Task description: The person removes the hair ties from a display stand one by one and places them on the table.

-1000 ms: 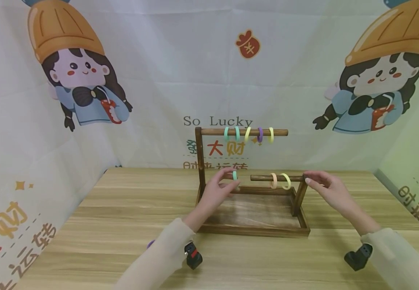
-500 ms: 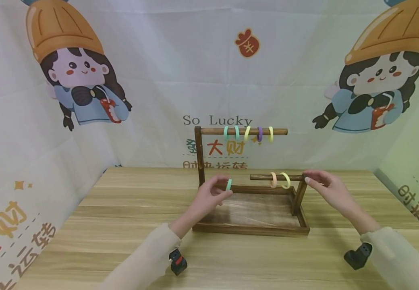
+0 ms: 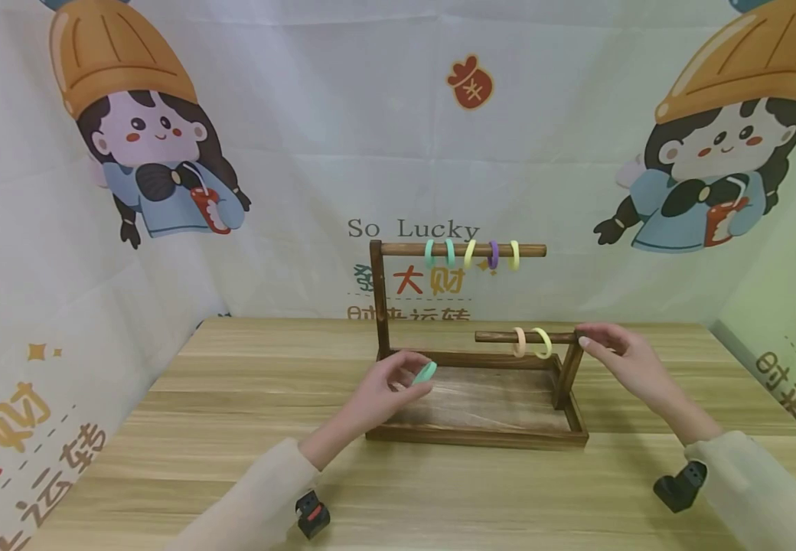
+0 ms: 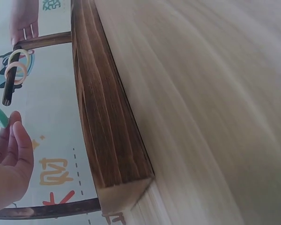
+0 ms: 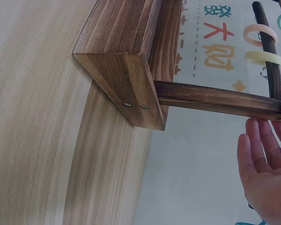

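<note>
My left hand (image 3: 383, 390) pinches a mint-green ring (image 3: 425, 373) between thumb and fingertips, over the left part of the wooden rack's tray (image 3: 477, 439). The ring is tilted, and the left wrist view shows only part of it. My right hand (image 3: 624, 361) grips the top of the short right post (image 3: 567, 375) with thumb and fingers. From this post a low bar (image 3: 490, 337) points left, carrying a peach ring (image 3: 520, 342) and a pale yellow ring (image 3: 543, 343). On the upper bar (image 3: 398, 249) hang several green, yellow and purple rings.
The rack stands on a wood-grain table (image 3: 233, 398). Its tall left post (image 3: 380, 306) rises just behind my left hand. A printed cloth backdrop (image 3: 315, 191) encloses the table's back and sides. Each wrist carries a small black camera (image 3: 312, 514).
My left hand has moved left and down with the green ring, away from the low bar's free end. The ring has tipped from upright to slanted. My right hand stays at the post.
</note>
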Tool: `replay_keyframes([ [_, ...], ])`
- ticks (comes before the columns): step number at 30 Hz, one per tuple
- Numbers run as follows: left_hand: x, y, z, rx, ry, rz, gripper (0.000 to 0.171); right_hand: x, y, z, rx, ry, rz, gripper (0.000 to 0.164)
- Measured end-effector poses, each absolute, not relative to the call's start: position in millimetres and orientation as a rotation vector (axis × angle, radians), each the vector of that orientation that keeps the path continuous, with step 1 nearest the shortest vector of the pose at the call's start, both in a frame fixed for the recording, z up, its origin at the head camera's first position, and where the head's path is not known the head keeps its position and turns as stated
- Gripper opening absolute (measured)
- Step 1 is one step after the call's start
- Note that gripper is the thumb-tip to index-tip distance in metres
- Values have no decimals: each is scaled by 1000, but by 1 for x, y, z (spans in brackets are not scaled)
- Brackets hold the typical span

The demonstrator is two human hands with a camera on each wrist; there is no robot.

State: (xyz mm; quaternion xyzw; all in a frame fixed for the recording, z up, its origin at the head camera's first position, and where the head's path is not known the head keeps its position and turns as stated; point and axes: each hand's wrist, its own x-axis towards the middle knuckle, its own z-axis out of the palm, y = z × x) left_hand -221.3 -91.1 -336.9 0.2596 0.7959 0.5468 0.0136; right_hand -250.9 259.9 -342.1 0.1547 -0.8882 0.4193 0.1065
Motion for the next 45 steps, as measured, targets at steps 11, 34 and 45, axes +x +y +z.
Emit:
replay_keyframes([
  [11,-228,-109,-362,1015,2517,1556,27,-252,260,-343,455,-2620,1278,47],
  [34,-205,-146,-368,1212,2559,1288,27,-251,260,-343,449,-2627,1259,46],
  [45,-208,-167,-382,1073,2523,1231,29,-251,260,-343,465,-2616,1295,46],
])
